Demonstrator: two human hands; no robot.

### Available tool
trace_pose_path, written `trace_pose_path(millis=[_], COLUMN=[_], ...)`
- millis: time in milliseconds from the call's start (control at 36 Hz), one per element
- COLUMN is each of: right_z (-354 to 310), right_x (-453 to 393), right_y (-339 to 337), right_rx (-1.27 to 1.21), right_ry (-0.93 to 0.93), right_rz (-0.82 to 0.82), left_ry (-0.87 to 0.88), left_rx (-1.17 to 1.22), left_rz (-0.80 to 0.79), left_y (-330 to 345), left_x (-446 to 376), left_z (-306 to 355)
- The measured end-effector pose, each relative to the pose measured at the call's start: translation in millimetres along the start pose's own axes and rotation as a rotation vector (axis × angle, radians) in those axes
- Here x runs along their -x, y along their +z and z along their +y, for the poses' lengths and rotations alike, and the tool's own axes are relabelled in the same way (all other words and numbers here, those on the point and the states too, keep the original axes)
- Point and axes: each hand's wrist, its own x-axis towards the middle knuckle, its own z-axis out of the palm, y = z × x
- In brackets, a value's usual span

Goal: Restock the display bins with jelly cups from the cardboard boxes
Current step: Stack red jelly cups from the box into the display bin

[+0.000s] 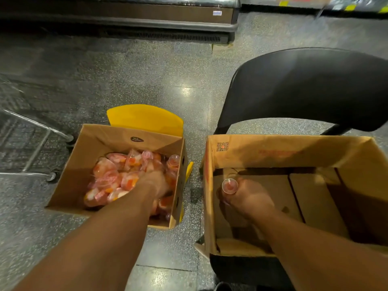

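Observation:
Two open cardboard boxes stand side by side on chairs. The left cardboard box [90,156] is piled with pink and orange jelly cups [109,175]. My left hand [156,182] reaches down into that pile; its fingers are buried among the cups, so I cannot see what they hold. The right cardboard box [273,152] is larger and holds only its folded bottom flaps. My right hand [247,196] is inside it near the left wall and grips one clear jelly cup [230,185] with red filling.
A yellow chair [144,118] carries the left box and a black chair [304,87] the right one. A wire shopping cart [27,139] stands at the left. A dark refrigerated display case [147,17] runs along the back of the speckled floor.

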Motion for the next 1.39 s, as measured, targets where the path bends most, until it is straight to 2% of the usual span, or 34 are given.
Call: trace_pose_path(millis=[56, 194, 250, 333, 417, 528, 639, 722, 833, 944, 1083, 1222, 1389], right_z=[-0.6, -3.7, -8.5, -16.2, -24.3, -42.3, -73.6, -101.3, -127.3, -139.6, -122.8, -80.5, -17.8], right_x=[2.8, 18.9, 25.9, 39.8, 62.7, 115.8, 185.4, 252.2, 350.7, 460.0, 589.0, 719.5, 859.9], right_y=[-1.3, -10.0, -16.7, -30.0, -47.7, -84.3, -129.4, -163.8, -200.8, -248.7, -300.6, -319.4, -292.1], right_rx=[-0.015, -0.039, -0.083, -0.063, -0.083, -0.171, -0.236, -0.217, -0.351, -0.502, -0.478, -0.492, -0.479], right_ry=[-0.017, -0.084, -0.065, -0.02, -0.014, 0.005, 0.006, -0.032, -0.029, 0.102, 0.165, 0.242, 0.497], right_rz=[0.029, 0.124, 0.157, 0.183, 0.25, 0.329, 0.47, 0.563, 0.659, 0.879, 0.988, 1.149, 1.398], left_ry=[0.01, 0.031, 0.004, 0.013, 0.118, 0.184, 0.249, 0.362, 0.529, 0.687, 0.864, 1.155, 1.502], left_rx=[0.065, 0.039, 0.023, -0.026, -0.044, -0.01, 0.009, 0.047, 0.026, 0.023, 0.052, 0.105, 0.197], left_rz=[0.025, -0.101, -0.095, 0.049, 0.24, 0.307, 0.435, 0.484, 0.583, 0.667, 0.776, 0.771, 0.66], left_y=[-2.8, -23.9, -32.6, -44.0, -61.5, -108.5, -173.1, -217.1, -276.2, -328.9, -385.0, -394.5, -353.1], left_x=[-1.9, -1.3, -2.4, 18.9, 48.5, 96.4, 168.1, 220.5, 320.4, 418.7, 491.0, 679.4, 814.2], left_z=[-2.4, -1.5, 0.1, 3.0, 4.9, 8.7, 21.4, 22.5, 20.7, 26.5, 74.2, 101.6, 152.0])
